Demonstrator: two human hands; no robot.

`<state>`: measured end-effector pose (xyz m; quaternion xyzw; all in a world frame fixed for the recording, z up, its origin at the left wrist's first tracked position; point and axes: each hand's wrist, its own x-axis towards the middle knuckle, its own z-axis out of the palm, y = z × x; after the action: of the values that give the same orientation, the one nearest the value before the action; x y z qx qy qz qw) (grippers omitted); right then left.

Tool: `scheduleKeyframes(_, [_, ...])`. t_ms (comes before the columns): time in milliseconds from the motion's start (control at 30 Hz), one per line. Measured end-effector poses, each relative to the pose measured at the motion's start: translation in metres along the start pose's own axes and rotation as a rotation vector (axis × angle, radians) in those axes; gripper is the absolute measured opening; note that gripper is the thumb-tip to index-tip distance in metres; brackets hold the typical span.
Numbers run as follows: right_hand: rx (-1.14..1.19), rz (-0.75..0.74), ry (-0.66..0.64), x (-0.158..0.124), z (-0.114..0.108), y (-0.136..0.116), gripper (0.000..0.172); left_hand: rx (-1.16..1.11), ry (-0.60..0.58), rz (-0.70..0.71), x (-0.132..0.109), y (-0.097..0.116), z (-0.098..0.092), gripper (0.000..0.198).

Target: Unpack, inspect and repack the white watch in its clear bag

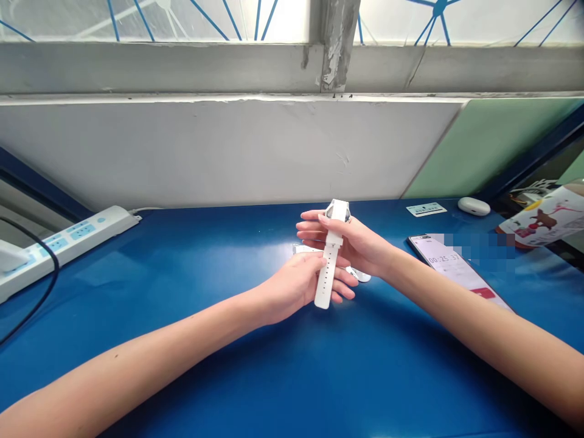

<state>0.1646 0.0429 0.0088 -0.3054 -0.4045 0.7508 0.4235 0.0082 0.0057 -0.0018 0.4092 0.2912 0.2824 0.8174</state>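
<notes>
Between my two hands, above the blue table, is a wristwatch (326,277) with a white strap. The strap's holed end points down toward me, and the buckle sits about halfway along. The watch case at the far end is mostly hidden by the strap and fingers. My left hand (296,283) pinches the holed part of the strap, thumb on top and fingers beneath. My right hand (360,240) grips the upper part near the buckle and case, its thumb across the strap. Behind the hands, a white object (360,275) lies on the table, mostly covered.
A white power strip (68,249) with a black cable (50,289) runs along the left. At right lie a phone (456,267) showing a timer, a white earbud case (473,206), a card (426,209) and a printed package (542,219). A wall (255,152) closes the back.
</notes>
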Motion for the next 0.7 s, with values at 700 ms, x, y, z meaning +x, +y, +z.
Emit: scheduleKeyframes(700, [0.018,0.009,-0.029,0.0020,-0.0067,0.0016,0.022,-0.025,0.027,-0.041,-0.0018,-0.0038,-0.0053,0.025])
